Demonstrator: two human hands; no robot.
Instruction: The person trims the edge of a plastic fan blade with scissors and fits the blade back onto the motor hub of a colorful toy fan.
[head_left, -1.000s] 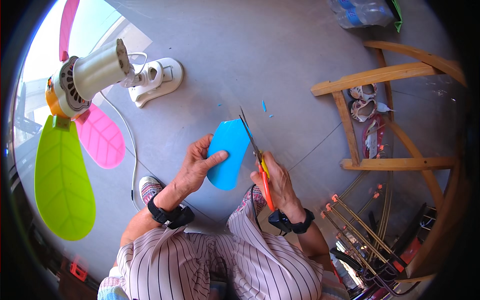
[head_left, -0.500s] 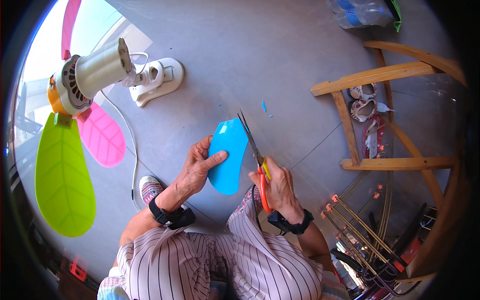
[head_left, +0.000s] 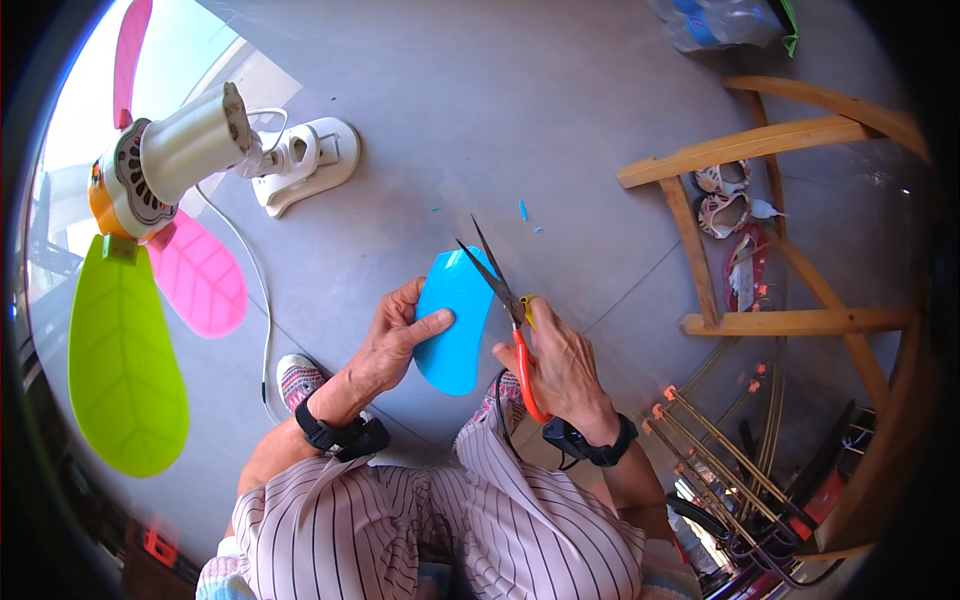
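Note:
My left hand (head_left: pixel 390 340) grips a blue, curved, blade-shaped piece (head_left: pixel 452 350) by its left edge, thumb on its face. My right hand (head_left: pixel 565 380) holds scissors (head_left: pixel 522 360) with red and yellow handles; their blades are spread apart and overlap the upper right edge of the blue piece. Small blue slivers (head_left: pixel 523 210) lie on the grey floor beyond. Left of my hands is a white and orange fan (head_left: pixel 190 140) with a green blade (head_left: pixel 125 360) and pink blades (head_left: pixel 205 280), attached to a white base (head_left: pixel 325 160).
A wooden frame (head_left: pixel 760 145) stands at the right, with patterned shoes (head_left: pixel 722 215) inside it. Wrapped plastic bottles (head_left: pixel 715 20) are at the top right, thin metal rods (head_left: pixel 720 455) at the lower right. A white cord (head_left: pixel 262 270) runs along the floor; my feet (head_left: pixel 300 380) rest below my hands.
The scissor blades have spread apart and their lower tip has swung left over the blue piece. The blue piece and both hands have shifted slightly downward.

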